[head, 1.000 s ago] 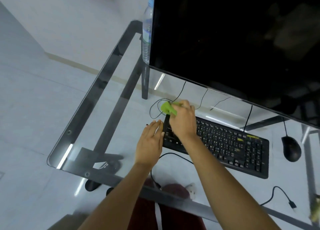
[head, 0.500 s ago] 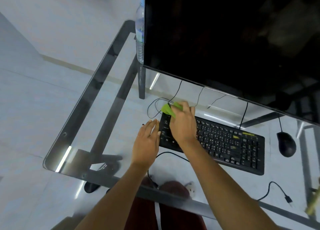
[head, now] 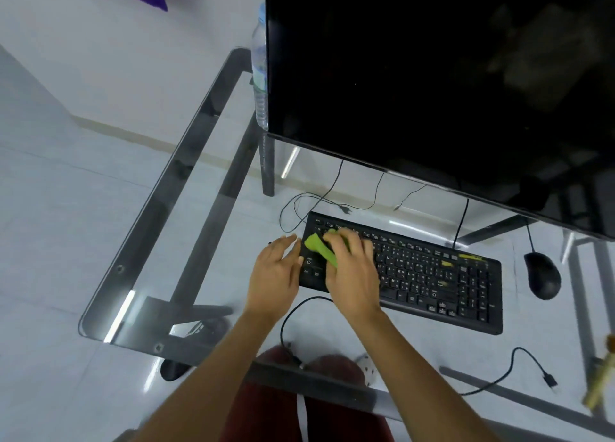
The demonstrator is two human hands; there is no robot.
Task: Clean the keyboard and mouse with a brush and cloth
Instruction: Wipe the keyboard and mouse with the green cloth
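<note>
A black keyboard (head: pixel 432 275) lies on the glass desk (head: pixel 199 162) in front of the monitor. My right hand (head: pixel 352 268) presses a small green cloth (head: pixel 319 248) onto the keyboard's left keys. My left hand (head: pixel 276 272) rests flat with fingers together against the keyboard's left edge, holding nothing. A black mouse (head: pixel 542 275) sits to the right of the keyboard, apart from both hands. At the right edge a blurred tan object (head: pixel 599 388) lies on the desk; I cannot tell whether it is the brush.
A large dark monitor (head: pixel 432 75) overhangs the back of the keyboard. A clear water bottle (head: pixel 260 72) stands at its left. Loose black cables (head: pixel 299 205) lie behind the keyboard, and a cable with a plug (head: pixel 549 380) lies at the front right.
My right hand has drawn the green cloth from the keyboard's far left corner back toward me over the left keys. My left hand stays at the left edge.
</note>
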